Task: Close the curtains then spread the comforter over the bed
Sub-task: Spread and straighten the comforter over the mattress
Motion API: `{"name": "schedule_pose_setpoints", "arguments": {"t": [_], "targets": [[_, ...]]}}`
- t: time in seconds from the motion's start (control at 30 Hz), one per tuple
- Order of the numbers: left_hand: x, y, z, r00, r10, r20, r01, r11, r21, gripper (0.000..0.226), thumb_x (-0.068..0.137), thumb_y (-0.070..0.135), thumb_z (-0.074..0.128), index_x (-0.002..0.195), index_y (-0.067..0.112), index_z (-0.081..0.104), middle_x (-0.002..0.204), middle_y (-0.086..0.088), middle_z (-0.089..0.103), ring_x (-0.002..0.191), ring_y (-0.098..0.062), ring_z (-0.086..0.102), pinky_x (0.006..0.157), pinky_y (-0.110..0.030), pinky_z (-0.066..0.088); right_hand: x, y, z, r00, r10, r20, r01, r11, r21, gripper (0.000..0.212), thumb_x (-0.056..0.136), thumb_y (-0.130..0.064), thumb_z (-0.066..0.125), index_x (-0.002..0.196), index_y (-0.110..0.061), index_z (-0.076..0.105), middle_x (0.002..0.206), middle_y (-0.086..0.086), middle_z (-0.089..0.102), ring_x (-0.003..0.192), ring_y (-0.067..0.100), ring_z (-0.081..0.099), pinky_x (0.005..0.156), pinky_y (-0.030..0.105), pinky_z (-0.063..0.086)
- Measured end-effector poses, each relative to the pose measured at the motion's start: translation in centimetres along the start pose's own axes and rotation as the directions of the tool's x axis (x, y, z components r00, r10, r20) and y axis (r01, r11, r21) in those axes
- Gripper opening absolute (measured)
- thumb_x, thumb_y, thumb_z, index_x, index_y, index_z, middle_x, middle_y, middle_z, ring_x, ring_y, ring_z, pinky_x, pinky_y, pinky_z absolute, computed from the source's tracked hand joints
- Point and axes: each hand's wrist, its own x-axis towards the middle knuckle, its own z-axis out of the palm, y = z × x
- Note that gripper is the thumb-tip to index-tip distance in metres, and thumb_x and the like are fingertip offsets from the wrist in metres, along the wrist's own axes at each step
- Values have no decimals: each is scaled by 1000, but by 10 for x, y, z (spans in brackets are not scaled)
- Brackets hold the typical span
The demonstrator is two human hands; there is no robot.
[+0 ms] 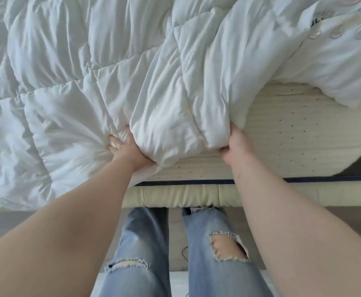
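I see ripped blue jeans (209, 258) at the near edge, one tear on each leg, the right one showing a knee. A thin dark cord (185, 251) lies on the floor (1, 224) between the legs. At the far right sits a white pillow (338, 52) with dark print and round grey marks; I cannot read the lettering.

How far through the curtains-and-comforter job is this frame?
Curtains are out of view, so cannot tell. In hand: left hand and right hand both grip the comforter edge. Left: the mattress on the right is uncovered.
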Motion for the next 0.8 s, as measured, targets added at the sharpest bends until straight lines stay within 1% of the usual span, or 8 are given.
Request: {"name": "schedule_pose_setpoints", "arguments": {"t": [0.07,0.13,0.2,0.27,0.37,0.53,0.67,0.8], "targets": [[-13,-6,11,992,83,-92,-82,997,13,136,58,56,83,148,46,-18,159,-10,-28,149,-38,-10,116,-60,23,-13,31,-45,963,8,-268,-36,994,-99,40,76,-52,77,98,-21,68,92,0,71,82,22,67,69,34,55],[-26,-9,26,945,215,-248,-197,976,95,106,76,38,71,153,34,-3,161,-14,-2,148,-40,5,117,-54,23,-27,52,-72,945,20,-326,-97,971,-220,46,77,-61,72,94,-19,65,87,1,65,71,19,58,60,33,49],[-45,-1,38,838,388,-385,-354,922,158,79,75,16,61,146,21,27,146,-17,33,136,-41,29,109,-49,32,-28,56,-81,965,18,-260,-90,959,-268,50,78,-62,72,95,-16,65,89,4,69,71,20,62,56,32,49],[-63,11,53,664,598,-448,-548,797,252,61,68,12,60,127,15,47,125,-13,47,114,-37,45,96,-49,41,-21,46,-80,987,21,-157,-65,958,-281,49,75,-57,77,99,-16,66,97,8,74,77,25,69,61,33,53],[-81,36,74,508,806,-305,-692,592,412,58,67,23,62,122,19,45,120,-9,46,107,-32,46,94,-47,42,-11,19,-78,997,-63,-55,53,984,-169,42,75,-46,83,106,-21,69,106,3,76,96,27,73,74,36,59],[-63,65,90,782,617,-88,-472,679,563,95,78,47,68,150,28,8,156,-13,10,144,-37,11,119,-47,14,-8,-8,-62,999,-45,27,42,995,88,45,82,-35,80,121,-17,66,108,2,76,96,23,73,71,37,61],[-49,78,72,723,678,-132,-484,634,604,58,89,31,58,140,24,32,143,-11,36,131,-34,36,107,-46,33,-21,28,-56,991,132,30,-130,989,-64,35,82,-41,79,108,-19,70,80,-5,73,60,9,68,44,20,48],[-63,72,49,747,651,134,-578,538,614,44,96,13,49,139,15,40,131,-12,50,118,-34,53,89,-45,49,-36,52,-80,977,133,-167,-153,981,-119,39,81,-52,76,99,-19,70,90,-1,71,70,16,63,46,24,45]]}}
